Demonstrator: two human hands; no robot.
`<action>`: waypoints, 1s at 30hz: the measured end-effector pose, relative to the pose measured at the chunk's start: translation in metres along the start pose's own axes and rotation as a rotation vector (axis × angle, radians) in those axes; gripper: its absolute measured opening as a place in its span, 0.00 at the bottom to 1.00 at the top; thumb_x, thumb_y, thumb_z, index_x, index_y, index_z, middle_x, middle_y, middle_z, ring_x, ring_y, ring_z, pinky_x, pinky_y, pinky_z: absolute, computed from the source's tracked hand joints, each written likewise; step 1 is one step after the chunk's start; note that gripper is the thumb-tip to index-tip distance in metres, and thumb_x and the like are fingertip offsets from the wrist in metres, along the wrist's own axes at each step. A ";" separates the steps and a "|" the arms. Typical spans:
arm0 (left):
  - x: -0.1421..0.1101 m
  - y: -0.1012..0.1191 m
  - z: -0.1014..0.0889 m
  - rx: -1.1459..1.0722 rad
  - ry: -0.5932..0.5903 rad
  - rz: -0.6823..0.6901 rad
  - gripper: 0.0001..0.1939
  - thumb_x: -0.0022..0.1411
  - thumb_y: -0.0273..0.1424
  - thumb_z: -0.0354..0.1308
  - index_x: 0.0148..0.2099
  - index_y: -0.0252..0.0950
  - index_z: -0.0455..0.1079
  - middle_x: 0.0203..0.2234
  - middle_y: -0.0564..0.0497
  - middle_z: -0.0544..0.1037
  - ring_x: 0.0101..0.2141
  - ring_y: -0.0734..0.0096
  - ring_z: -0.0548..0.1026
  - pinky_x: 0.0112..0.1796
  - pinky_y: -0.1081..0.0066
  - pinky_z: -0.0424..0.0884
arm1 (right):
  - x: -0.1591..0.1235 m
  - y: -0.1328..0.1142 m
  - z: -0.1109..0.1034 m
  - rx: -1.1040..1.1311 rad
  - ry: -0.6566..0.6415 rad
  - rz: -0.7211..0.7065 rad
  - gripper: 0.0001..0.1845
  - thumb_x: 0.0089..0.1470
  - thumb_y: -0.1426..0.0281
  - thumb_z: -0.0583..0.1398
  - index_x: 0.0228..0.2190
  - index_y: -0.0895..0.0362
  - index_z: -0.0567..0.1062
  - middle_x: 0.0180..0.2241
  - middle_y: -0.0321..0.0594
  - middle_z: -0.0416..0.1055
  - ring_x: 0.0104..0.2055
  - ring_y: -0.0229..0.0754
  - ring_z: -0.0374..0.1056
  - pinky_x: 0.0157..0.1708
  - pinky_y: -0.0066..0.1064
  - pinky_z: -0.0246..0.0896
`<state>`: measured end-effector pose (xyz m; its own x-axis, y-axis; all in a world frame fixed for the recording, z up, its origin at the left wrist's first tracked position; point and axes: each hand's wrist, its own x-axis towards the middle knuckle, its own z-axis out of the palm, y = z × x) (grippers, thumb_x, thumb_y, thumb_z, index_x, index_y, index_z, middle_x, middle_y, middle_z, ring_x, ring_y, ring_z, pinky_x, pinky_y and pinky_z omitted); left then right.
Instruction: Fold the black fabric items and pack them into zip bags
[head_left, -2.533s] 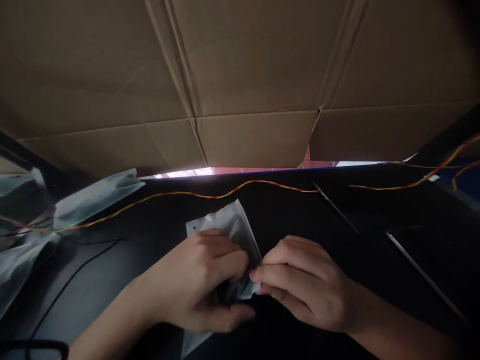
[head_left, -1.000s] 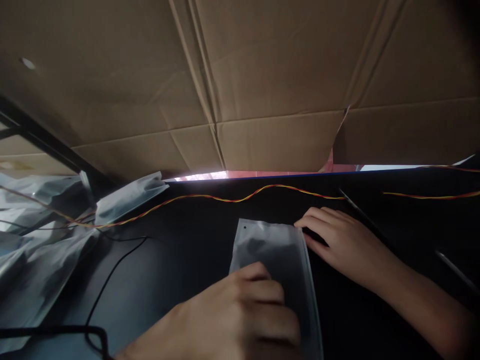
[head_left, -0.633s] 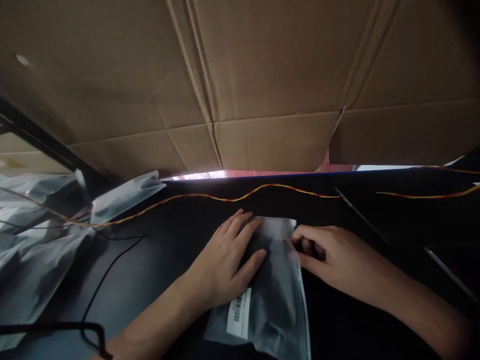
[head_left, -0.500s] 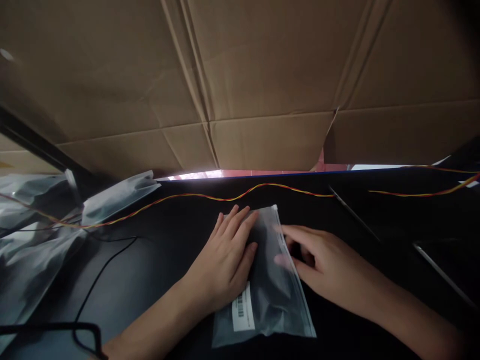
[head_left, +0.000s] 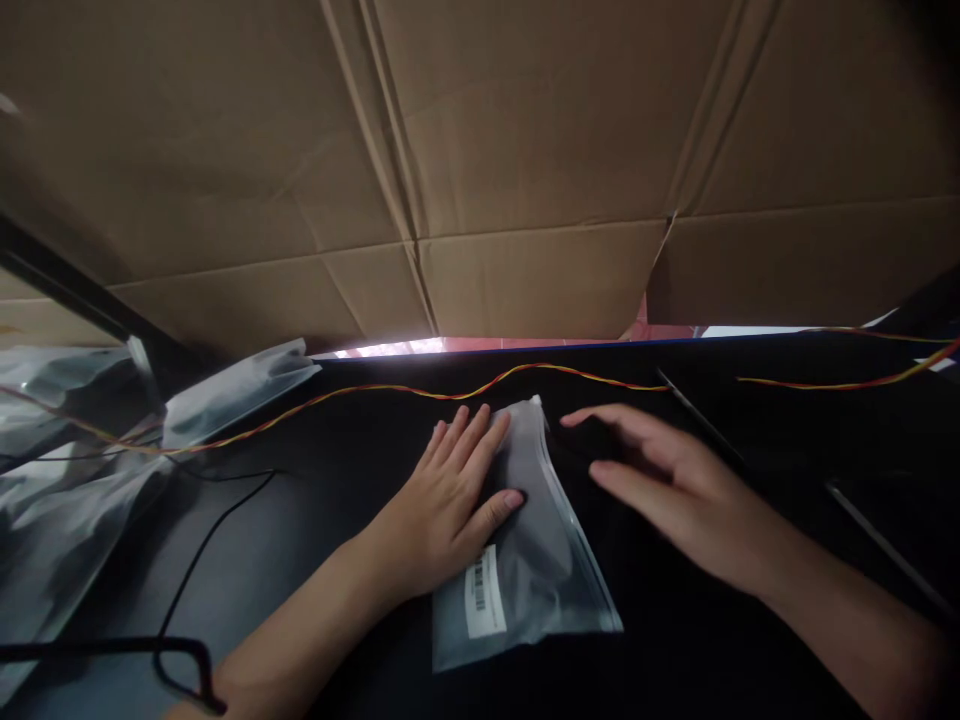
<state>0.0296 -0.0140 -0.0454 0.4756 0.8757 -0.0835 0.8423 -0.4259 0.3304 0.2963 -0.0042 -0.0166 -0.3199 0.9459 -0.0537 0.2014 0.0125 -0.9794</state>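
The left hand [head_left: 439, 520] lies palm down, fingers almost straight and slightly spread, thumb out to the side. It presses flat on a frosted zip-lock plastic bag [head_left: 551, 560] without gripping it. The bag is under this hand's fingers and thumb and extends toward the right hand and back toward the wearer.

The right hand [head_left: 667, 475] is half open, its thumb and index finger well parted and pointing at the bag's zip edge. It holds nothing; its fingertips are just beside that edge, apparently clear of it.

A white barcode label [head_left: 486, 595] is on the bag, just below the left thumb. Its bars can be made out, but the smaller print cannot be read.

Beyond both hands, a twisted red-and-yellow cable [head_left: 525, 368] runs across the black tabletop [head_left: 330, 500]. Well to the left of the left hand are another frosted bag [head_left: 240, 395] and a thin black cord [head_left: 196, 550]. A slim bright-edged strip [head_left: 889, 548] lies to the right of the right hand. Brown cardboard [head_left: 540, 130] stands beyond everything.
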 end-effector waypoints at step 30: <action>0.003 0.038 -0.053 0.123 0.168 -0.065 0.14 0.76 0.36 0.45 0.45 0.39 0.71 0.39 0.44 0.82 0.41 0.50 0.82 0.40 0.55 0.76 | -0.007 -0.006 -0.004 0.116 -0.134 -0.110 0.28 0.61 0.71 0.61 0.62 0.47 0.68 0.58 0.45 0.76 0.59 0.51 0.76 0.59 0.48 0.74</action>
<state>0.0492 -0.0154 0.0165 0.3786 0.9236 0.0598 0.8994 -0.3824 0.2118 0.3012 -0.0096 -0.0095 -0.4556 0.8894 0.0371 0.0525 0.0685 -0.9963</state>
